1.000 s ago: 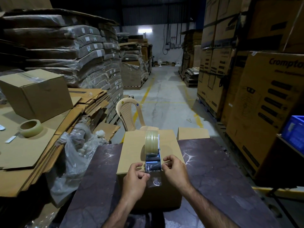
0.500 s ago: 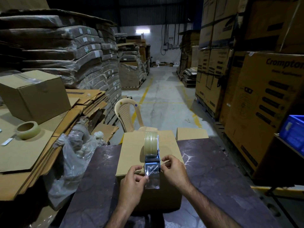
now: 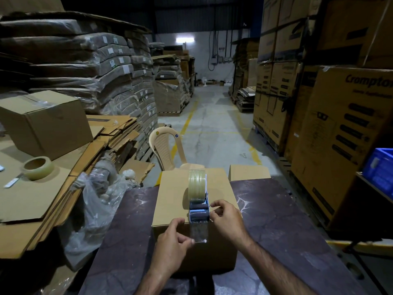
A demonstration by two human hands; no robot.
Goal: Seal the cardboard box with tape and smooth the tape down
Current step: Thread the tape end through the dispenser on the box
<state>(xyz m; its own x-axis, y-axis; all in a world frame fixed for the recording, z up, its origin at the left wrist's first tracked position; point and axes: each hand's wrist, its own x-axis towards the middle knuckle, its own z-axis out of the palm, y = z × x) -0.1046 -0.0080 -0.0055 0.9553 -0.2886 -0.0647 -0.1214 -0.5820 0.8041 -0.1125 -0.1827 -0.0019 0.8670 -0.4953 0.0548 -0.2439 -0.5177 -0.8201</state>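
Left grip (image 3: 170, 245) at tape end (image 3: 199, 233) below dispenser (image 3: 198, 212)

The warehouse is dim. One white wall lamp (image 3: 185, 40) glows blown-out at the far end, and the concrete floor (image 3: 212, 133) below the lamp is the brightest patch. Nearer than the lamp, the dark bench (image 3: 276, 220) carries pale glints and the clear tape (image 3: 198, 232) a faint sheen. Stacks (image 3: 85, 67) either side of the lamp bow outward; the frame's corners sink to black.

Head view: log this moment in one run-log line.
step: starting tape | left hand: pinches tape end at cardboard box front | right hand: grips tape dispenser on box top
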